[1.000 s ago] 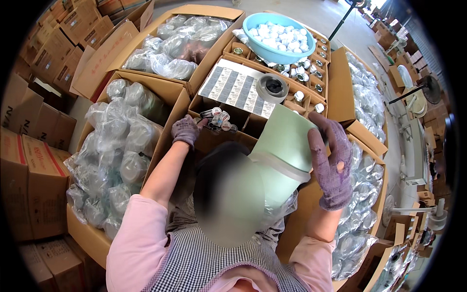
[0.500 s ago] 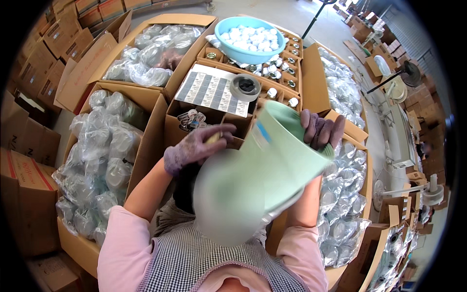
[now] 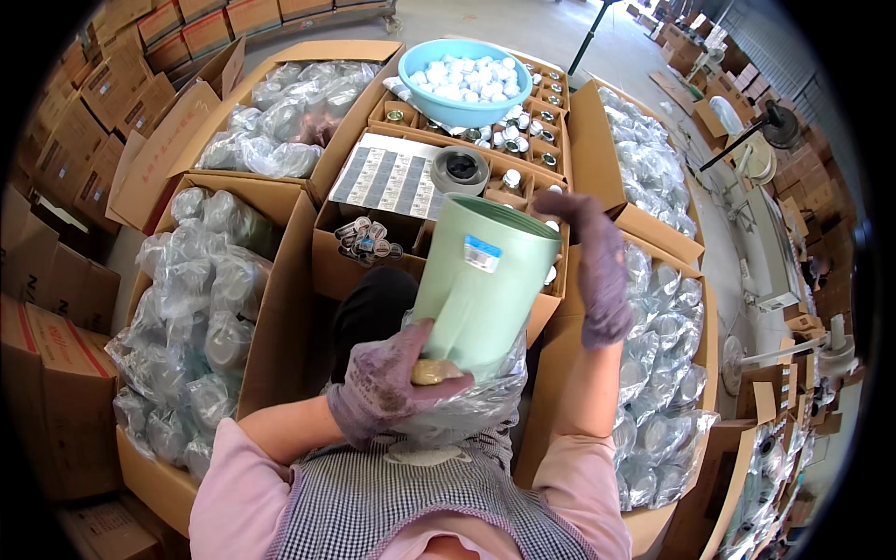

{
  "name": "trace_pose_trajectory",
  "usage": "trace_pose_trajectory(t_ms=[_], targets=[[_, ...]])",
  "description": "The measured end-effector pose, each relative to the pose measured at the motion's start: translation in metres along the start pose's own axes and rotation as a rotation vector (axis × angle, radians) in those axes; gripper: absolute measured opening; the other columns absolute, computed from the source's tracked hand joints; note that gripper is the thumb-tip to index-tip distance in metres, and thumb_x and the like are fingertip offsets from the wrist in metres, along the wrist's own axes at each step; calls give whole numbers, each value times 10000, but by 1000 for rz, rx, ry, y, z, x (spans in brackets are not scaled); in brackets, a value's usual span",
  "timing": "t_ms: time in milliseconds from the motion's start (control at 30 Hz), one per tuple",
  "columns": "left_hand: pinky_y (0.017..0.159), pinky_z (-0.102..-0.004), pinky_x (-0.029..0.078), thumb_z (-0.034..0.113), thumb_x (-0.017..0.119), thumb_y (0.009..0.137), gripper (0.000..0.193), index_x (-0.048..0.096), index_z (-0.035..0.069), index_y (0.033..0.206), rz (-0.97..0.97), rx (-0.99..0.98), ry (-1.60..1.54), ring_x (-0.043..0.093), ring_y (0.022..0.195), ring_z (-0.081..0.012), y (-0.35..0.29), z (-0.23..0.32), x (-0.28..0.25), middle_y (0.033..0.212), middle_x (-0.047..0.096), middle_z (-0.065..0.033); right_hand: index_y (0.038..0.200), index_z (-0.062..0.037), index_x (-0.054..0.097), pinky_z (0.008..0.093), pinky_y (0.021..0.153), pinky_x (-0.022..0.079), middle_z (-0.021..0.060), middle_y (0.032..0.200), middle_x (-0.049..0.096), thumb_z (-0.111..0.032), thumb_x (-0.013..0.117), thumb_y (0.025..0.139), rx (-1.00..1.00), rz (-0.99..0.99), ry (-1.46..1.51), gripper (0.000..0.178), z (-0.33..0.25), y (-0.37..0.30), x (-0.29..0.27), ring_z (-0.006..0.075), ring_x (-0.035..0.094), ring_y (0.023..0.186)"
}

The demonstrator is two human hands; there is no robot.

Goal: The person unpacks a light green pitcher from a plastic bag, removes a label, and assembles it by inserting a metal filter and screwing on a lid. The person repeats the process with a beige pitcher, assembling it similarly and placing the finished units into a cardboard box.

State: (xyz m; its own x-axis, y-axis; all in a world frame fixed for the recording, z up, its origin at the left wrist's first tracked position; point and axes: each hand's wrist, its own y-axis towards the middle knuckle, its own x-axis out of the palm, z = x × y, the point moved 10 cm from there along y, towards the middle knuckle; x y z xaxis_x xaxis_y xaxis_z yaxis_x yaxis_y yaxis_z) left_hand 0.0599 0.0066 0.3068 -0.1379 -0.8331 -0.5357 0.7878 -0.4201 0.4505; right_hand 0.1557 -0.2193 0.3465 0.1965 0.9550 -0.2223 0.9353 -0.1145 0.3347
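Labelled green container, bagged only at its base, mouth uncovered

The left hand (image 3: 387, 387), in a mauve glove, has its fingers closed on the lower left wall of a pale green cylindrical container (image 3: 481, 299). The thumb lies up along the wall, and a tan patch (image 3: 436, 371) shows between thumb and fingers; what it is, I cannot tell. The right hand (image 3: 597, 271), also gloved and blurred, is raised beside the mouth, apparently clear of it, its fingers apart from the container.

The container is in front of the person's torso, above the lap. A blue-and-white label (image 3: 483, 252) is already on its upper wall, while a clear plastic bag (image 3: 471, 406) gathers around the base only. This piece looks partway handled: label on, upper wall and mouth bare. How much remains, the view does not settle.

Its long axis runs from the lap upward and away, leaning slightly right; the open mouth points up, the label towards the person.

Beyond lie a sheet of printed stickers (image 3: 390, 177) and a grey ring-shaped roll (image 3: 459, 168), then a light blue basin (image 3: 453, 110) of white caps (image 3: 467, 77). Bagged containers (image 3: 205, 308) fill a carton on the left; more bagged goods (image 3: 658, 355) are on the right.
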Motion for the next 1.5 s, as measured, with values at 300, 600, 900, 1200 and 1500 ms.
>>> trace_pose_trajectory(t_ms=[300,600,900,1200,1500], targets=[[576,-343,490,42,694,860,57,653,30,898,195,139,240,627,637,-254,77,-22,-31,776,618,-105,687,27,535,355,529,362,74,550,445,-290,524,1031,42,18,-114,468,34,-19,19,151,375,541],[528,-372,501,219,802,814,219,657,63,866,144,207,293,656,608,-279,88,0,-22,742,645,-99,753,32,548,351,548,355,58,598,459,-288,521,1021,-115,2,-247,417,4,-26,16,166,398,598],[487,-316,414,248,854,728,312,583,92,715,238,645,529,510,523,-181,68,29,-10,612,460,-13,911,-9,625,411,586,414,136,635,533,-133,513,1003,-322,-25,-321,190,-10,-32,20,321,485,604],[492,-310,405,321,738,875,282,626,63,898,443,450,198,521,553,-162,86,-11,-66,682,522,-27,895,4,629,376,557,383,115,613,482,-111,542,1000,-220,-34,-180,178,8,-31,13,264,426,547],[635,-362,567,411,525,1015,463,563,24,1268,-190,-736,41,664,739,-215,124,-439,10,991,658,-129,775,30,587,391,573,392,130,615,502,-140,543,995,-150,42,-214,282,5,-30,10,266,482,564]])
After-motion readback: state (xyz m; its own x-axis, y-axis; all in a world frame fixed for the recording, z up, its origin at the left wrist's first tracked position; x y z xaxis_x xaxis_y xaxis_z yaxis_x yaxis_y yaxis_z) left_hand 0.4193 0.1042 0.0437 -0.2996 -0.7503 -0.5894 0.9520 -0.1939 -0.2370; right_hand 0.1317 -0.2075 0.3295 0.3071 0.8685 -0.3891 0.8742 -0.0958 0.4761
